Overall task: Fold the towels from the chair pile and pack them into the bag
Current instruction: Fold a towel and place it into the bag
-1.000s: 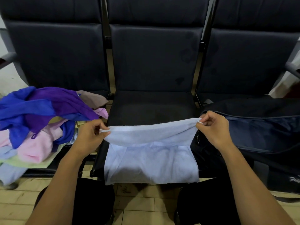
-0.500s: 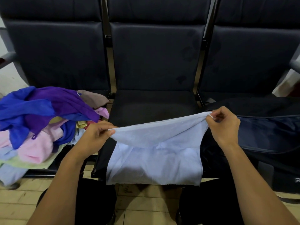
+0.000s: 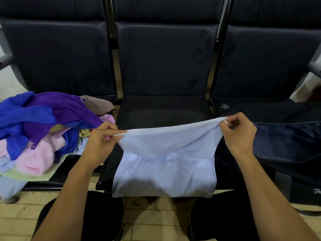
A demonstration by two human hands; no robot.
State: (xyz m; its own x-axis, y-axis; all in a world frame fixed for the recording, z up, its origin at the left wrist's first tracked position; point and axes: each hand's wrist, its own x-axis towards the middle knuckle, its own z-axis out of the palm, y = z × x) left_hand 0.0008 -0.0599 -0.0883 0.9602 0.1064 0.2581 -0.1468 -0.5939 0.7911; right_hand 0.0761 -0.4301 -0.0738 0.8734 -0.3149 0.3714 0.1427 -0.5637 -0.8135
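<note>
A light blue towel [image 3: 165,164] hangs over the front edge of the middle seat [image 3: 163,110], its upper edge lifted and stretched between my hands. My left hand [image 3: 100,140] pinches the left corner, beside the pile. My right hand [image 3: 239,134] pinches the right corner, slightly higher, near the bag. A pile of towels [image 3: 43,129] in blue, purple, pink, pale green and brown covers the left seat. A dark navy bag [image 3: 284,143] lies on the right seat; its opening is not visible.
Three joined black padded chairs with tall backrests [image 3: 166,58] fill the view. Metal armrests stick out at the far left and at the far right [image 3: 315,66]. Beige tiled floor [image 3: 147,218] shows between my dark-trousered knees.
Both hands have carried the towel's upper edge up and away from me, over the seat; the right corner rose more than the left. The grips are unchanged.
</note>
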